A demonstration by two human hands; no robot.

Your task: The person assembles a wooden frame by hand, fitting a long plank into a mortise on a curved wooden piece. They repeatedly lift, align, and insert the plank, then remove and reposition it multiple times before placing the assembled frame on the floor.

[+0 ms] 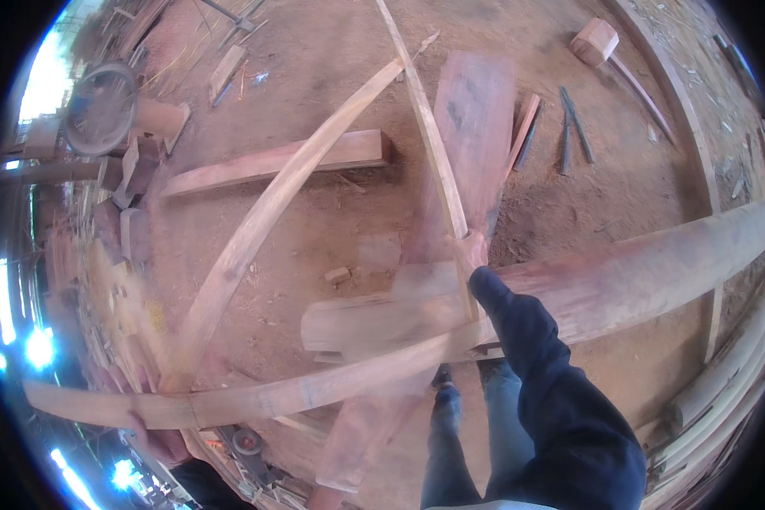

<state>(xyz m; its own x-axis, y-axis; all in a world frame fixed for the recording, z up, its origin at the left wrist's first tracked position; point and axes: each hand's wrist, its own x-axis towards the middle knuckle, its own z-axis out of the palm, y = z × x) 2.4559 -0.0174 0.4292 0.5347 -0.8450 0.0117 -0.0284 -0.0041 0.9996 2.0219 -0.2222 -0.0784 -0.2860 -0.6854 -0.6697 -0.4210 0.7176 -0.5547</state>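
Observation:
A long, curved wooden plank [255,401] crosses in front of me from the lower left to the middle. My left hand [163,442] is closed around it near its left end, with fingers showing on both sides. My right hand [472,250] grips a narrow wooden strip [425,119], which runs from the far edge down to the curved plank's right end. A second curved wooden piece [268,212] slants from near my left hand up to the strip, which it crosses at the far side. How the pieces are joined cannot be made out.
A thick timber [637,280] lies across to the right, beside a wide reddish board [476,102]. Behind are a squared beam [280,161], dark metal rods [567,132] and a wooden mallet [597,42]. A power tool [248,442] sits lower left; boards [731,374] lie lower right.

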